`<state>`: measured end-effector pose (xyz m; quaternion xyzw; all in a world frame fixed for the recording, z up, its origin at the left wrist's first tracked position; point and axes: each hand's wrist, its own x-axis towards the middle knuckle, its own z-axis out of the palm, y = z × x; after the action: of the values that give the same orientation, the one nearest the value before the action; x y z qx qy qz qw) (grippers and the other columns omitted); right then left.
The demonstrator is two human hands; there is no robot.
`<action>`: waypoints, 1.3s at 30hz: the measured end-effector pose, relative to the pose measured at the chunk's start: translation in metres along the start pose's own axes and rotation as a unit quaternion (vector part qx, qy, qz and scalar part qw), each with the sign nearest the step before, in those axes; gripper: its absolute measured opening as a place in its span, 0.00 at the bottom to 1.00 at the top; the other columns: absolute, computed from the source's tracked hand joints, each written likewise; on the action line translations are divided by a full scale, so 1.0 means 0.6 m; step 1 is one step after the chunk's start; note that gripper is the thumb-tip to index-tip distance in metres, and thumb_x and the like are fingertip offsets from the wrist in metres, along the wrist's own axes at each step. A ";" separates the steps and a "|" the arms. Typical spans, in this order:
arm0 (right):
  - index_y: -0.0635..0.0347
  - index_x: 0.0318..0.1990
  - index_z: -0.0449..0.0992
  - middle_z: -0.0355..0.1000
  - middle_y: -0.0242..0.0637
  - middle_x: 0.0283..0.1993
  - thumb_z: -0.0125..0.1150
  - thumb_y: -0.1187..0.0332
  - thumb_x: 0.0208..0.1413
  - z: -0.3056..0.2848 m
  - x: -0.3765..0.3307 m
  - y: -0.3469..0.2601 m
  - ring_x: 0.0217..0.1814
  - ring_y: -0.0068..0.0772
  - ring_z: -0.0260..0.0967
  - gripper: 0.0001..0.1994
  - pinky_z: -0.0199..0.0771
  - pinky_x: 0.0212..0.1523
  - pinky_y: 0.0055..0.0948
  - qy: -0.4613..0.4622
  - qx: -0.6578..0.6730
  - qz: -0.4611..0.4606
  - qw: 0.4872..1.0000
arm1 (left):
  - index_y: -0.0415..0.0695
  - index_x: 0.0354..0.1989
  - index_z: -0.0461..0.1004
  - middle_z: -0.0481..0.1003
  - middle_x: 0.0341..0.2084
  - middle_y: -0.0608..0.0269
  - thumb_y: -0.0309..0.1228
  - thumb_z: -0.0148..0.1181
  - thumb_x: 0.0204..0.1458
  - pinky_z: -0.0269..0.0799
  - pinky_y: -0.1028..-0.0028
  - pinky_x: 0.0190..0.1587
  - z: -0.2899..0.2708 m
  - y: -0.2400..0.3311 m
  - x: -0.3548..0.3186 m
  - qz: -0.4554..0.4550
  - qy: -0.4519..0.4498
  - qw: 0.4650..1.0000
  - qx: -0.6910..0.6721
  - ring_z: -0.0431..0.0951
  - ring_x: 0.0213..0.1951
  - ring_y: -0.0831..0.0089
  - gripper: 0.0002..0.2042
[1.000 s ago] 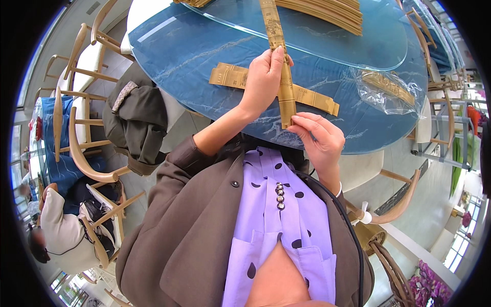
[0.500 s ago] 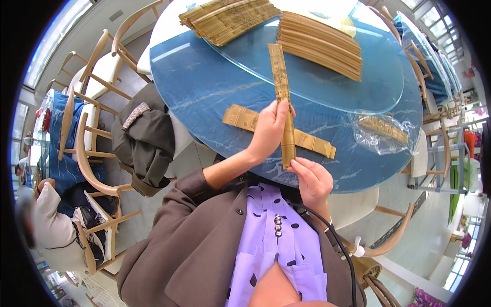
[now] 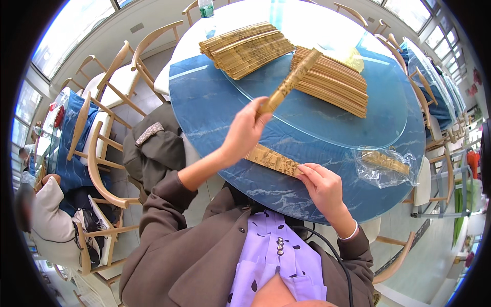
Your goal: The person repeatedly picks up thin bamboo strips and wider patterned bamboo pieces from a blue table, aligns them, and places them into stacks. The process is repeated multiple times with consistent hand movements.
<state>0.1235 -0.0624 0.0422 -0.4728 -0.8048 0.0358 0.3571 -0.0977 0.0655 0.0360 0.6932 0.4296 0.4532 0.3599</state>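
Note:
My left hand [image 3: 244, 128] is closed around the lower end of a long, narrow gold printed packet [image 3: 294, 79], raised above the table and tilted away to the right. Between the thumb and fingers of my right hand [image 3: 322, 189] is the right end of a second gold printed packet [image 3: 272, 159], low over the table's near edge. Its left end runs close to my left wrist, and I cannot tell whether it touches the tabletop. Beyond the raised packet are two piles of similar gold packets, a fanned left pile [image 3: 245, 48] and a neatly layered right pile [image 3: 332, 84].
A clear plastic bag [image 3: 386, 166] with a gold packet inside lies at the right of the blue round table [image 3: 199, 112]. A bottle [image 3: 206, 10] stands at the far edge. Wooden chairs [image 3: 94, 158] surround the table; a dark coat [image 3: 156, 146] hangs at left. A seated person [image 3: 56, 220] is further left.
My left hand has moved left, with its packet swung up and tilted to the right. My right hand has let go of that packet's lower end and now pinches another packet.

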 end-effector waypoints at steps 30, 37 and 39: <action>0.60 0.37 0.78 0.72 0.36 0.40 0.71 0.72 0.45 0.002 0.180 0.306 0.48 0.38 0.70 0.11 0.71 0.52 0.36 0.071 -0.248 -0.008 0.966 | 0.39 0.47 0.77 0.71 0.42 0.54 0.26 0.64 0.54 0.67 0.60 0.53 -0.048 -0.061 0.170 0.233 0.088 0.905 0.345 0.70 0.47 0.55 0.12; 0.57 0.34 0.75 0.70 0.32 0.37 0.71 0.70 0.45 0.006 0.176 0.318 0.47 0.37 0.68 0.10 0.70 0.52 0.35 0.040 -0.255 -0.011 0.966 | 0.41 0.43 0.77 0.71 0.38 0.58 0.24 0.67 0.49 0.69 0.62 0.47 0.044 0.005 -0.021 0.252 -0.090 0.939 0.218 0.71 0.42 0.58 0.12; 0.57 0.35 0.75 0.70 0.32 0.37 0.71 0.69 0.46 0.010 0.176 0.321 0.46 0.37 0.68 0.11 0.69 0.52 0.36 0.040 -0.257 0.007 0.965 | 0.41 0.43 0.77 0.72 0.38 0.59 0.25 0.67 0.50 0.69 0.62 0.46 0.059 0.000 -0.047 0.250 -0.105 0.941 0.202 0.72 0.42 0.58 0.11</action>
<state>0.2300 0.1283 0.0184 -0.5556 -0.7686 -0.1888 0.2548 -0.0709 0.0358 0.0155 0.8803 0.2846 0.3565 0.1305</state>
